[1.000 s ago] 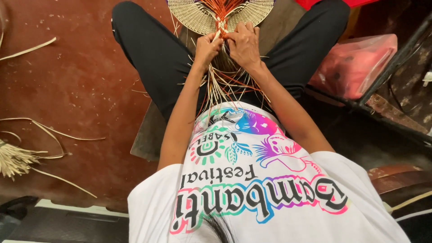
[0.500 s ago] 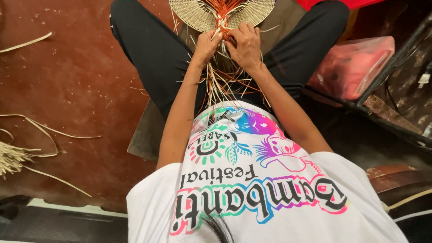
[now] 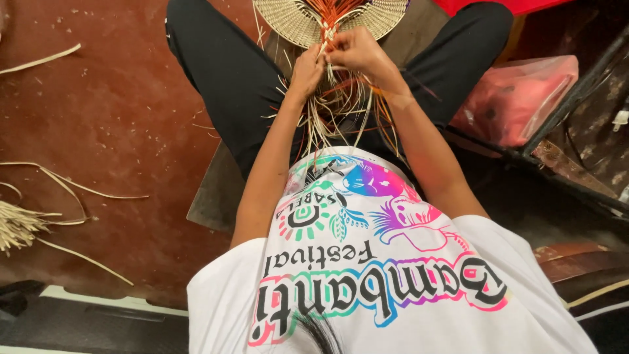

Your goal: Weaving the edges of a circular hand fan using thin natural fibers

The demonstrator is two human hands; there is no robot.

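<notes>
A woven fan-shaped piece [image 3: 288, 23] of pale straw with an orange centre lies between my knees at the top of the head view. Long loose strands [image 3: 327, 121], pale and orange, trail from it toward my white printed shirt. My left hand [image 3: 306, 67] pinches strands at the base of the weave. Just to its right, my right hand [image 3: 357, 52] grips other strands, its knuckles raised. The two hands touch each other at the weave's stem.
I sit on a dark mat [image 3: 213, 196] over a reddish-brown floor [image 3: 111, 118]. Loose straw strips and a bundle [image 3: 19, 223] lie at the left. A pink plastic-wrapped package [image 3: 517, 95] and a black metal frame [image 3: 576, 85] stand at the right.
My right hand has lifted and shifted slightly right, pulling strands up, and the left hand has moved up closer to the weave. The view has shifted slightly.
</notes>
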